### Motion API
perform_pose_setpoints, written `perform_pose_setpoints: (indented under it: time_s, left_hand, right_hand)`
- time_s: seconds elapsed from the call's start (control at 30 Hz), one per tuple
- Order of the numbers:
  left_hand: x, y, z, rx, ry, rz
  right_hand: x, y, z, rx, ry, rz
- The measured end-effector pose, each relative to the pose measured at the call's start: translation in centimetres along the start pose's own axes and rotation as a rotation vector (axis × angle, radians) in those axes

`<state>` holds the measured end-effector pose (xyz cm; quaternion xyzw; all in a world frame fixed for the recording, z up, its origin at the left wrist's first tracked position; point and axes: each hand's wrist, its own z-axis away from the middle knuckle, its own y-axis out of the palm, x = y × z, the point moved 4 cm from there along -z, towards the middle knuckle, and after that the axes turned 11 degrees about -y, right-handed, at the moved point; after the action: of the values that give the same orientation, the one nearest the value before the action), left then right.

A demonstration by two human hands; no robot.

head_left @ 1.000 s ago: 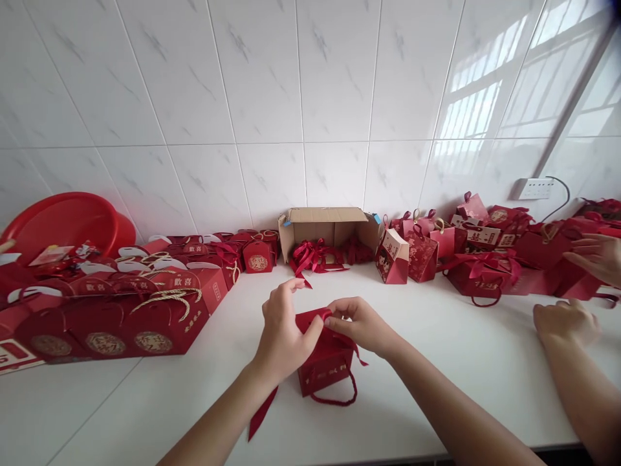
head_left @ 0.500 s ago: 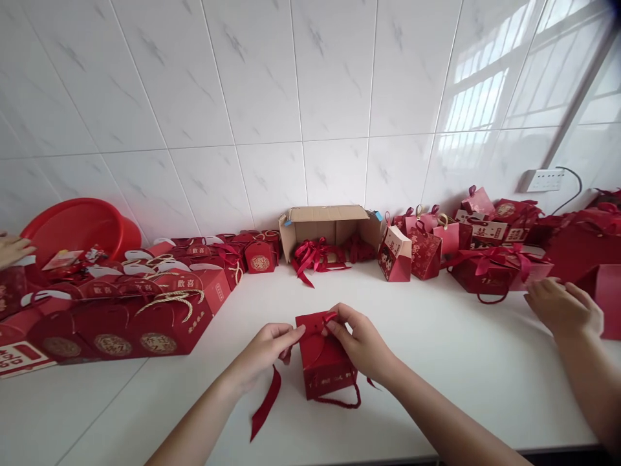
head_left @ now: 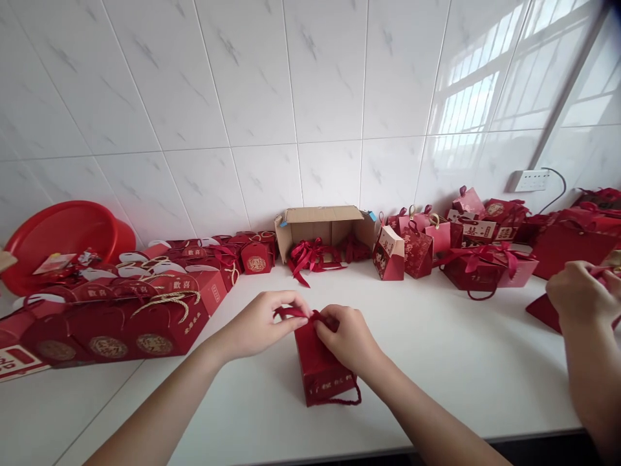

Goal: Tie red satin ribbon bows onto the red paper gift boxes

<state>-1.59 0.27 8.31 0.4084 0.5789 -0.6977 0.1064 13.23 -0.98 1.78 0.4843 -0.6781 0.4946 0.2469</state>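
Note:
A small red gift box [head_left: 321, 362] with gold lettering and a twisted cord handle [head_left: 347, 401] lies on the white table in front of me. At its far end, my left hand [head_left: 272, 323] pinches a dark red ribbon [head_left: 291, 312] between thumb and fingertips. My right hand [head_left: 347, 333] rests over the box's upper right side, fingers closed on the ribbon by its top edge. My fingers hide most of where the ribbon meets the box.
Rows of red gift boxes [head_left: 194, 323] and a red basin [head_left: 109, 236] stand left. An open carton [head_left: 323, 215] holds red ribbons [head_left: 310, 254] at the wall. More gift boxes [head_left: 412, 252] stand right, where another person's hand [head_left: 582, 294] handles a red box [head_left: 546, 314].
My left hand has moved up and taken the ribbon, its loose tail lifted off the table. My right hand stays at the box's top. The other person's right-side hand has come nearer.

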Motion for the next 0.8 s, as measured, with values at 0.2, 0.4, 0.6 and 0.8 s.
perform_pose_setpoints:
  time_s: [0.2,0.4,0.6,0.8]
  left_hand:
    - [-2.2,0.8,-3.3,0.071,0.084,-0.069]
    - [-2.4,2.1,-4.5,0.120,0.170,-0.105]
    - [0.7,0.1,-4.1,-0.469,-0.072,-0.126]
    - [3.3,2.3,-1.1,-0.186,-0.099,0.117]
  right_hand:
    - [0.2,0.0,0.5,0.161,-0.065,-0.172]
    - [-0.5,0.2,0.5,0.101,-0.033,-0.182]
    - [-1.2,0.6,0.3,0.052,0.012,-0.245]
    - [-1.2,0.7,0.5,0.027,0.004,-0.297]
